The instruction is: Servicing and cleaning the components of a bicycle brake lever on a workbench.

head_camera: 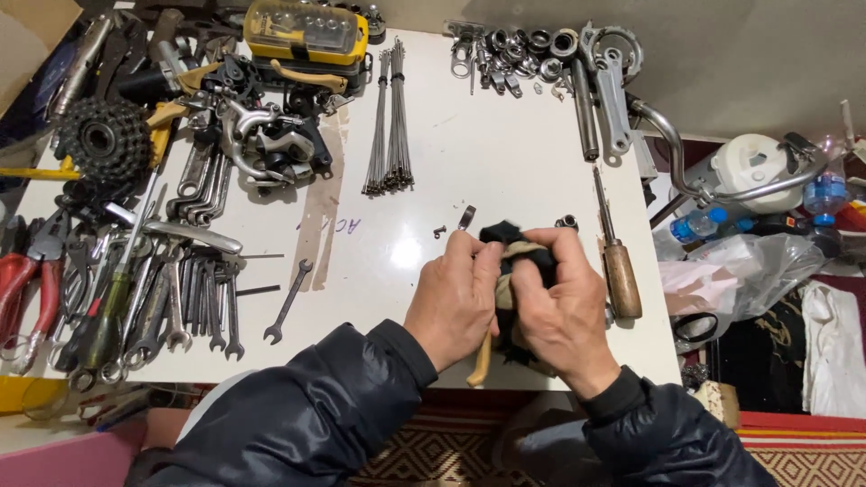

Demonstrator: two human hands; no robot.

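Both hands meet over the near edge of a white table (469, 162). My left hand (456, 302) and my right hand (564, 302) are closed together around a bunched rag (516, 251), dark with a tan part, and a tan strip of it hangs down between my wrists. Whatever is inside the rag is hidden. A small nut (567, 220), a small screw (439, 231) and a short metal piece (465, 216) lie just beyond my fingers.
A wooden-handled screwdriver (616, 252) lies right of my hands. A bundle of spokes (389, 122) lies at centre. Wrenches (194, 302), red pliers (32, 289), a sprocket cluster (104, 140) and a yellow case (305, 32) crowd the left. Rings and cranks (550, 50) sit at the far edge.
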